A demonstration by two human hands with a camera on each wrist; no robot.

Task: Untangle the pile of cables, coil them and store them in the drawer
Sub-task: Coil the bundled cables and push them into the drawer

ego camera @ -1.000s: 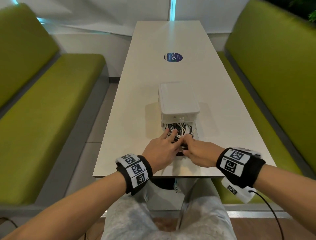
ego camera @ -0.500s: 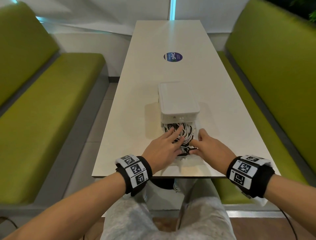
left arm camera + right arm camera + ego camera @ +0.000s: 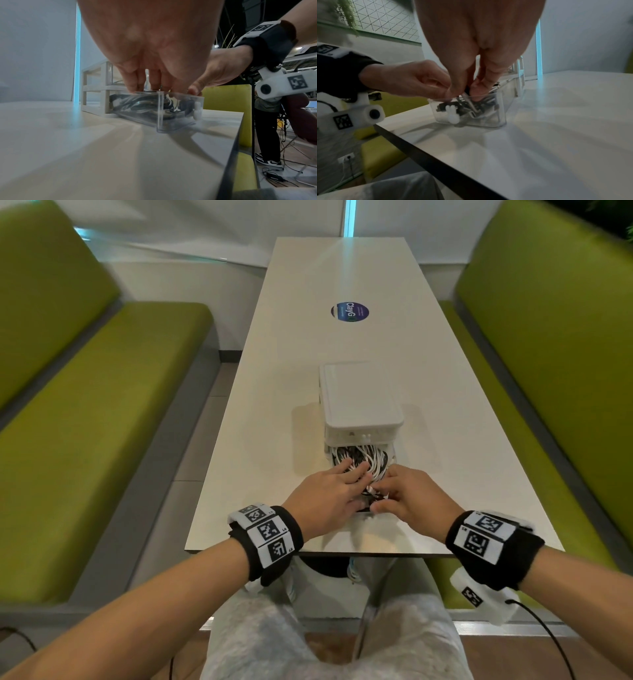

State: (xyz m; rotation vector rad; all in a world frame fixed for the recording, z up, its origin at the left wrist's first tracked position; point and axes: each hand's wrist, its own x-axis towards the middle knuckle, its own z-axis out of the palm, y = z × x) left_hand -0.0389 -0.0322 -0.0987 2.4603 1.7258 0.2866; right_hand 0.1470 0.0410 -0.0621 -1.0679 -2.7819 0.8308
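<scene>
A round dark blue sticker (image 3: pixel 349 312) on the long white table (image 3: pixel 308 371) reads "ClayG" in white letters; the smaller print beside it is too fine to read. The black-and-white square-patterned wristbands (image 3: pixel 267 532) carry coded markers only.

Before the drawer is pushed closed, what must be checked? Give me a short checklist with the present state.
1. Cables inside the drawer: ok.
2. No cable above the rim: cannot tell, hands cover it.
3. Left hand out of the drawer: not ok, fingers lie on the cables.
4. Right hand free: not ok, it pinches a cable end.
5. Drawer sits straight in the white cabinet: ok.
</scene>
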